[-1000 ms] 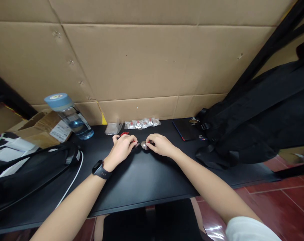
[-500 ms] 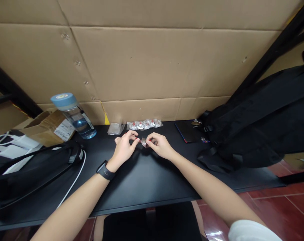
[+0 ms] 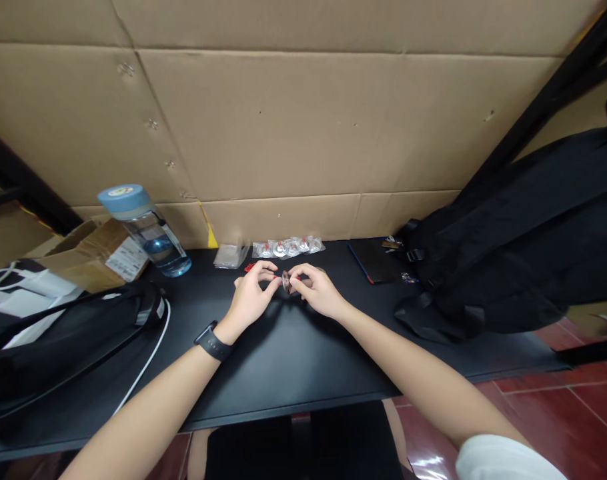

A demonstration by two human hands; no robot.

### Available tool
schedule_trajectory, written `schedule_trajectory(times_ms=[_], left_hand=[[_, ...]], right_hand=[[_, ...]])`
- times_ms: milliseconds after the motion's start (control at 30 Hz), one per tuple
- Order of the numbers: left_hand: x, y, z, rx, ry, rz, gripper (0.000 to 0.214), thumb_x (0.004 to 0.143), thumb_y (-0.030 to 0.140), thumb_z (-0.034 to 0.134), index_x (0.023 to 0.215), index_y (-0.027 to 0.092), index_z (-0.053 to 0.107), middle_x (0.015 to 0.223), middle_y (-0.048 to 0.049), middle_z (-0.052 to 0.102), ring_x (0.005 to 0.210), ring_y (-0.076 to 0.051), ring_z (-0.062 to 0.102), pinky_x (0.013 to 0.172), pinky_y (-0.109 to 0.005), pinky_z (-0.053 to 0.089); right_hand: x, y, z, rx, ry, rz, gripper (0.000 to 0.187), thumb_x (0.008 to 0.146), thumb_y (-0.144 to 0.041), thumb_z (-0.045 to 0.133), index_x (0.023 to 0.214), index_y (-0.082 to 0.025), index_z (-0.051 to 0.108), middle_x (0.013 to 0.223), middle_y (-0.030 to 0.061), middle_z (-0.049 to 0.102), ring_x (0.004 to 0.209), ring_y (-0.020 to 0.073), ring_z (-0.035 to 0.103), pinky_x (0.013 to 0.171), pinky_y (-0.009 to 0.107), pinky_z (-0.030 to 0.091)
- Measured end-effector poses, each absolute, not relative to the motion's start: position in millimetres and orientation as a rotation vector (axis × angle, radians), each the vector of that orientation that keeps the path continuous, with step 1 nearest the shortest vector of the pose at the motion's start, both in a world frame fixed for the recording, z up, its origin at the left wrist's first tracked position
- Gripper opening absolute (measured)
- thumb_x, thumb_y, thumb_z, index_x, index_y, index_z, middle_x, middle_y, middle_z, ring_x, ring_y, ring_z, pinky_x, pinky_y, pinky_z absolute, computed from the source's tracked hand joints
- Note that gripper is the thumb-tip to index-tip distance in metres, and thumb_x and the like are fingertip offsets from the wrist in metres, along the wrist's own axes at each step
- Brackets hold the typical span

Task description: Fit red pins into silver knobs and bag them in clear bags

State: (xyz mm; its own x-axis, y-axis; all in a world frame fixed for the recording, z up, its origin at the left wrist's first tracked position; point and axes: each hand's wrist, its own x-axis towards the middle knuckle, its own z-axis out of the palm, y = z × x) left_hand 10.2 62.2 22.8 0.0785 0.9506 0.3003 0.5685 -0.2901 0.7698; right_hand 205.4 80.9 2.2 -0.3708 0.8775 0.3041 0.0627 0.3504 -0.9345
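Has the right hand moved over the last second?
Yes, slightly: the right hand has shifted left, toward the left hand, judged against the row of plastic packets.

Creased cardboard wall [image 3: 303, 120] | black desktop [image 3: 283, 367] | dark frame post [image 3: 539, 105] | red tiled floor [image 3: 548, 417]

Appear as small, round, shiny metal discs [image 3: 286, 282], pinched close together nearly edge-on, too small to tell whether touching, just below and slightly left of the frame's centre.
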Motion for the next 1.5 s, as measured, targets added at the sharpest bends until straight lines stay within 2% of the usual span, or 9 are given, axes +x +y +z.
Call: schedule_trajectory(times_ms=[167,333,467,600,767,967,1067,1200,1500], left_hand=[[11,61,24,1.937,1.502,1.071,0.019,0.088,0.029,0.064,0.107,0.027,0.057,0.103,0.0001,0.076,0.1,-0.021,0.074,0.095,-0.04,0.045],[12,60,27,1.982,1.541,0.984,0.02,0.09,0.03,0.061,0.109,0.027,0.056,0.095,0.0026,0.077,0.101,-0.022,0.074,0.104,-0.044,0.037],[10,61,26,2.014,1.546,0.926,0.022,0.091,0.032,0.061,0.112,0.028,0.055,0.095,0.0034,0.078,0.101,-0.022,0.073,0.105,-0.045,0.034],[9,63,22,2.04,1.5,0.895,0.023,0.091,0.034,0.061,0.113,0.028,0.056,0.096,0.0038,0.078,0.096,-0.02,0.073,0.102,-0.041,0.038],[-5,71,28,2.129,1.599,1.037,0.018,0.091,0.035,0.06,0.107,0.027,0.06,0.115,-0.0012,0.073,0.111,-0.022,0.067,0.099,-0.039,0.04],[-45,94,31,2.013,2.14,1.225,0.022,0.094,0.035,0.054,0.111,0.025,0.062,0.121,-0.0091,0.067,0.12,-0.029,0.059,0.095,-0.043,0.037],[-62,107,21,1.962,2.29,1.148,0.032,0.094,0.048,0.054,0.113,0.025,0.065,0.126,-0.012,0.063,0.123,-0.033,0.054,0.096,-0.044,0.036],[-78,115,13,1.891,2.332,1.041,0.034,0.093,0.052,0.055,0.109,0.027,0.072,0.126,-0.0123,0.064,0.124,-0.034,0.053,0.096,-0.046,0.036],[-80,115,18,1.908,2.343,1.061,0.025,0.091,0.042,0.058,0.094,0.025,0.076,0.119,-0.0097,0.07,0.119,-0.032,0.056,0.091,-0.043,0.041]], right_hand=[[204,84,-5,-0.783,-1.624,1.338,0.027,0.092,-0.045,0.064,0.096,-0.02,0.055,0.112,0.0061,0.063,0.079,0.0151,0.074,0.056,0.021,0.054],[205,85,-5,-0.768,-1.606,1.397,0.041,0.092,-0.041,0.065,0.128,-0.027,0.05,0.117,0.0056,0.062,0.074,0.0144,0.075,0.053,0.019,0.053],[206,85,-2,-0.784,-1.649,1.428,0.038,0.088,-0.041,0.069,0.121,-0.024,0.06,0.118,0.0067,0.064,0.075,0.0143,0.075,0.054,0.019,0.053],[207,86,-4,-0.807,-1.719,1.34,0.052,0.074,-0.034,0.082,0.12,-0.023,0.061,0.12,0.0054,0.064,0.074,0.011,0.07,0.068,0.025,0.059],[210,92,-10,-0.882,-1.757,1.201,0.049,0.076,-0.031,0.078,0.121,-0.022,0.06,0.119,0.0065,0.063,0.07,0.0091,0.068,0.069,0.025,0.058],[222,100,-7,-0.912,-1.868,0.963,0.044,0.081,-0.026,0.071,0.123,-0.021,0.06,0.121,0.0082,0.061,0.07,0.0098,0.068,0.07,0.026,0.058],[233,102,2,-0.962,-2.008,0.705,0.045,0.082,-0.02,0.068,0.127,-0.024,0.059,0.127,0.009,0.06,0.083,0.0139,0.069,0.08,0.031,0.058],[248,104,13,-1.014,-2.143,0.402,0.05,0.082,-0.017,0.068,0.13,-0.027,0.058,0.131,0.0085,0.061,0.116,0.0231,0.063,0.101,0.04,0.051],[258,115,9,-0.991,-2.193,0.377,0.051,0.083,-0.016,0.066,0.132,-0.025,0.056,0.13,0.0093,0.06,0.12,0.0233,0.059,0.105,0.04,0.046]])
